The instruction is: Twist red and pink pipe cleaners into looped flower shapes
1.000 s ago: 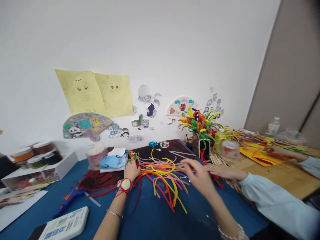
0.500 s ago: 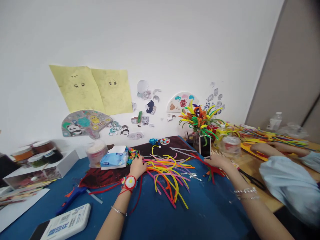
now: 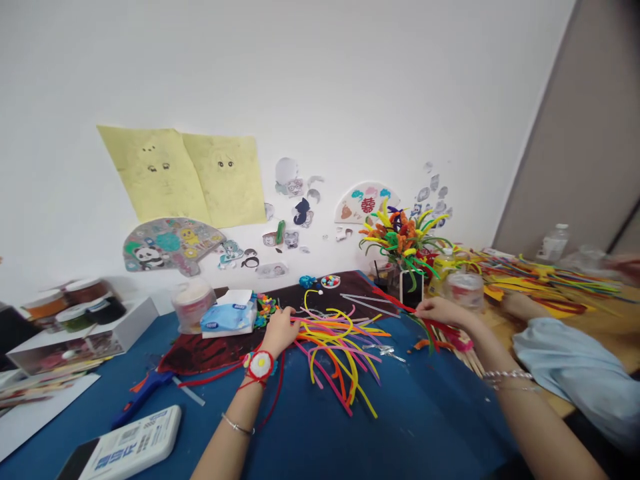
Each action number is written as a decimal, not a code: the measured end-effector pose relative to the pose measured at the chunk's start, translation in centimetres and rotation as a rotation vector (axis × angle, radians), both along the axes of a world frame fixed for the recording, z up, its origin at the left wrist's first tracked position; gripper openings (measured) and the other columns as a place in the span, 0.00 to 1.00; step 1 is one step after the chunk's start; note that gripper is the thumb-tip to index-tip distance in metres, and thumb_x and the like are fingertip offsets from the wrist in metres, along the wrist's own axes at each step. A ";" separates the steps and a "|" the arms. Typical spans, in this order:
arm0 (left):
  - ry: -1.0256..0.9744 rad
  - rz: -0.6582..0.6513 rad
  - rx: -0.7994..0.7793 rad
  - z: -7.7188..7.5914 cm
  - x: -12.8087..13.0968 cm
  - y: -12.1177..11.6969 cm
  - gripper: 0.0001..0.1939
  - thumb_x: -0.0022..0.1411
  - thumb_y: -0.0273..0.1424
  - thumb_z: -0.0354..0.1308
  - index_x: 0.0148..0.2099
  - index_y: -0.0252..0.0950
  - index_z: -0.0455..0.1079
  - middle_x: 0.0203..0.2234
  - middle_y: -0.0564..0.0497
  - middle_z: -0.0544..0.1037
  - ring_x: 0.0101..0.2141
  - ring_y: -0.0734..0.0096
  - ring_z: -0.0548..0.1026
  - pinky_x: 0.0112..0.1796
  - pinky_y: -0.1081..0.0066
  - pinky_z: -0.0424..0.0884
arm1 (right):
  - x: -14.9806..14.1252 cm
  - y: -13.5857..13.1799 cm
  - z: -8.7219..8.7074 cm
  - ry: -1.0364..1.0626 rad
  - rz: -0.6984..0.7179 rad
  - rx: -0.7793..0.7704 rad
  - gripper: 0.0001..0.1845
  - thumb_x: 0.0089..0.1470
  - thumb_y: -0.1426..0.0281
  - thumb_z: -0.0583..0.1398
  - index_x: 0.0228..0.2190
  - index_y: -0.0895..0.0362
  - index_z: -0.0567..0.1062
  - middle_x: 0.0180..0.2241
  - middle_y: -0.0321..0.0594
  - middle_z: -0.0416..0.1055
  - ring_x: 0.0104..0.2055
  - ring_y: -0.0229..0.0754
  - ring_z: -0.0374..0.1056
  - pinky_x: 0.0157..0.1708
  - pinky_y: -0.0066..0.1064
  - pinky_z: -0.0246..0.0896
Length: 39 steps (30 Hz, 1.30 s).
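Note:
My left hand [image 3: 281,330], with a red cord bracelet and watch-like white flower on the wrist, has its fingers curled over the left ends of a loose pile of pipe cleaners [image 3: 345,353]. The pile is yellow, pink, orange and purple and fans out on the blue tabletop. To the right, my right hand [image 3: 443,312] pinches red pipe cleaners [image 3: 393,300] in front of a propped-up phone [image 3: 411,288]. Its fingertips are partly hidden. Below that hand lie wooden sticks [image 3: 467,360] and more red and green pipe cleaners.
A tissue pack [image 3: 227,317], a clear tub [image 3: 193,303] and a blue-handled tool [image 3: 143,400] are on the left. Behind the phone stands a pipe-cleaner bouquet [image 3: 400,233]. A co-worker's sleeve [image 3: 570,367] reaches over the wooden table [image 3: 613,340] at right.
My right hand has shifted slightly up and closed on the red pipe cleaners, uncovering the sticks below. My left hand has risen slightly at the pile. The co-worker's arms have moved.

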<state>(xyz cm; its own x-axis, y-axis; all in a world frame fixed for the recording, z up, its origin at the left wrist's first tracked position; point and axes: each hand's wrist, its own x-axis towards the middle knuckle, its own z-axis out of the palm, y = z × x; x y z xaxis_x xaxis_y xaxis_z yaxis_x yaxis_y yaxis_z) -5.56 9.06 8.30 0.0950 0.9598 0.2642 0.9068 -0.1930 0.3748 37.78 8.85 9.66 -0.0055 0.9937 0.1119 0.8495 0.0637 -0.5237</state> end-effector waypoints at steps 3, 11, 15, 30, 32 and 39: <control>-0.020 -0.018 0.011 0.2 -0.1 -0.2 0.18 0.54 0.34 0.49 0.47 0.33 0.63 0.40 0.41 0.69 0.42 0.63 0.68 0.44 0.68 0.60 | -0.1 0.1 0.3 0.041 0.070 -0.025 0.16 0.39 0.59 0.58 0.24 0.57 0.78 0.26 0.39 0.74 0.30 0.44 0.68 0.31 0.29 0.60; -0.075 -0.050 0.021 0.2 0.1 -0.3 0.18 0.54 0.34 0.49 0.47 0.34 0.63 0.37 0.44 0.71 0.38 0.66 0.70 0.40 0.70 0.62 | -1.6 0.4 0.9 0.237 0.119 0.151 0.20 0.45 0.55 0.55 0.32 0.58 0.74 0.31 0.42 0.74 0.33 0.43 0.68 0.31 0.28 0.61; -0.158 -0.093 0.029 0.4 0.5 -0.6 0.18 0.54 0.35 0.49 0.47 0.35 0.62 0.35 0.46 0.71 0.35 0.68 0.70 0.37 0.72 0.63 | -2.6 1.2 0.5 0.275 0.049 0.174 0.18 0.46 0.55 0.53 0.29 0.58 0.70 0.24 0.40 0.73 0.21 0.38 0.65 0.20 0.27 0.57; -0.872 -0.565 -0.111 5.0 6.2 -6.5 0.17 0.58 0.37 0.47 0.45 0.33 0.66 0.36 0.47 0.73 0.38 0.70 0.70 0.40 0.71 0.66 | -14.1 -6.1 8.8 0.765 0.543 -0.072 0.17 0.46 0.58 0.58 0.32 0.59 0.70 0.33 0.45 0.73 0.34 0.41 0.68 0.36 0.33 0.62; -0.987 -0.626 -0.144 6.0 6.9 -7.7 0.18 0.59 0.38 0.46 0.46 0.33 0.66 0.37 0.46 0.73 0.39 0.69 0.70 0.42 0.69 0.65 | -16.2 -6.4 9.4 0.750 0.630 -0.043 0.16 0.46 0.59 0.59 0.31 0.60 0.71 0.34 0.44 0.72 0.37 0.42 0.67 0.40 0.33 0.60; -1.205 -0.580 -0.162 7.9 6.3 -9.1 0.16 0.53 0.38 0.55 0.38 0.31 0.71 0.30 0.47 0.75 0.33 0.69 0.72 0.38 0.67 0.67 | -21.1 -5.3 10.1 0.910 0.750 -0.036 0.10 0.45 0.65 0.61 0.28 0.60 0.73 0.27 0.36 0.70 0.28 0.34 0.65 0.30 0.26 0.60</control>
<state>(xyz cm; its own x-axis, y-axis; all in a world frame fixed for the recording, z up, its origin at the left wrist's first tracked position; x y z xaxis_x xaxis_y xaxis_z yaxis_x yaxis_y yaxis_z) 0.72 -0.06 16.20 0.2855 0.8889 0.3582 -0.1977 -0.3111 0.9296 16.68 3.56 19.72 -0.5225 0.7783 0.3482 -0.0812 0.3611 -0.9290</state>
